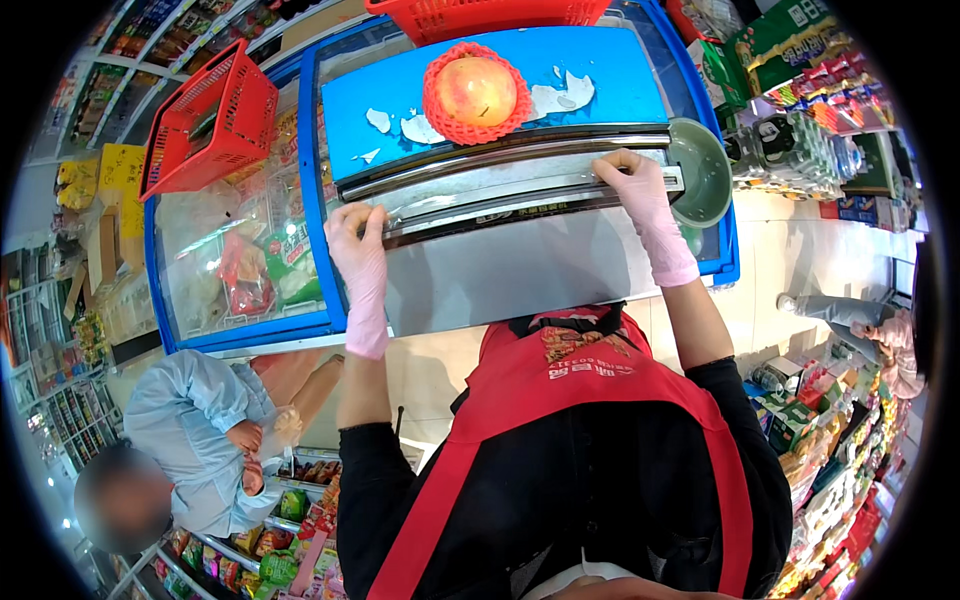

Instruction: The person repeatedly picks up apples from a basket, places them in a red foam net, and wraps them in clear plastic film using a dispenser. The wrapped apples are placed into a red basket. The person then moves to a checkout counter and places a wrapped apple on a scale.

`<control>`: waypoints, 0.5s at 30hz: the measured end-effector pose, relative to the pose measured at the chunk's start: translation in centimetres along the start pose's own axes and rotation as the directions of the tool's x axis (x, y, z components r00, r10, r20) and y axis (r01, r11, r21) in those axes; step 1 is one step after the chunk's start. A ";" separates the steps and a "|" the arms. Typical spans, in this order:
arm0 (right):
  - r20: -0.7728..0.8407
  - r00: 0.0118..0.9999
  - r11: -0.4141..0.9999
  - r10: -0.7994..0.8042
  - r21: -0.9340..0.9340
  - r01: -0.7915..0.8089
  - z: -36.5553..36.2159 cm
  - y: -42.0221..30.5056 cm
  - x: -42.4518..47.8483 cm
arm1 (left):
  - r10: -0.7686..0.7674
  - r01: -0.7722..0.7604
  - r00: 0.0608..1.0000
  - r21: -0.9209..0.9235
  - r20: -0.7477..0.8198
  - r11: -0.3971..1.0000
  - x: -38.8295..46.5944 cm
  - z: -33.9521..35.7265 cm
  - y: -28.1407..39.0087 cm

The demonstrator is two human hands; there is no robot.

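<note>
In front of me stands a film wrapping machine with a blue top (360, 97) and a grey metal front plate (517, 277). A round yellow-red fruit, likely a pomegranate (480, 91), rests on the blue top in a red foam net (442, 124). My left hand (356, 240), in a thin pink glove, pinches clear cling film (431, 204) at the left end of the machine's slot. At the slot's right end, my right hand (634, 184), gloved alike, has thumb and fingertips closed on the film's edge. The film is hard to see against the metal.
The machine sits on a blue-framed chest freezer (319, 225) with packed goods inside. Red baskets (217, 127) (495, 19) stand left and behind. A green bowl (701, 176) is close by my right hand. One person (195, 427) stands at left; another (862, 322) is far right.
</note>
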State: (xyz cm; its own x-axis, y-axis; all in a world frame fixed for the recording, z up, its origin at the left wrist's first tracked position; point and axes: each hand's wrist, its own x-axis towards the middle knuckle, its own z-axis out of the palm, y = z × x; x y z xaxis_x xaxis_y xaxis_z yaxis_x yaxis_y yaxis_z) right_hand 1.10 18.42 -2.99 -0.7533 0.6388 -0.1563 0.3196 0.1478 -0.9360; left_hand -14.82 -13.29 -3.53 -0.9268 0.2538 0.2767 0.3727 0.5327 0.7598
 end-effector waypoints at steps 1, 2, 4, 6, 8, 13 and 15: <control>0.030 0.999 0.997 0.044 0.066 -0.046 -0.5 -0.2 -0.7 | -0.083 0.089 0.995 -0.121 0.052 0.989 -0.3 -0.8 0.2; 0.110 0.992 0.986 0.063 0.148 -0.080 -1.1 -0.1 -1.6 | -0.195 0.242 0.963 -0.270 0.188 0.932 -0.9 -1.9 0.0; 0.277 0.958 0.940 0.080 0.297 -0.165 -2.9 0.5 -3.7 | -0.315 0.559 0.782 -0.380 0.538 0.737 -2.2 -4.8 0.6; 0.655 0.738 0.551 0.163 0.559 -0.619 -4.4 1.3 -6.3 | -0.118 0.741 0.531 -0.392 0.839 0.545 -3.2 -6.9 1.0; 0.812 0.527 0.326 -0.251 0.583 -0.744 -4.4 0.8 -6.6 | 0.266 0.868 0.399 -0.455 0.878 0.199 -3.7 -7.5 1.6; 0.280 0.783 0.159 -0.555 0.960 -0.230 -3.0 -2.2 1.8 | 0.515 0.664 0.745 -0.389 0.424 -0.639 1.9 -3.9 7.4; 0.144 0.816 0.049 -0.560 0.989 -0.140 0.9 -6.8 7.5 | 0.335 0.416 0.909 -0.584 0.248 -0.697 8.9 -0.7 9.7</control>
State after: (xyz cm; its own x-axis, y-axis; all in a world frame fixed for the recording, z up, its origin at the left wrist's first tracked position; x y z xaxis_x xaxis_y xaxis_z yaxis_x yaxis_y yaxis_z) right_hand -7.23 21.56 1.90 -0.8761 0.3299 0.3515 -0.4470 -0.8291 -0.3359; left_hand -19.53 -6.44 6.72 -0.7066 0.6094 0.3597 -0.6718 -0.7373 -0.0706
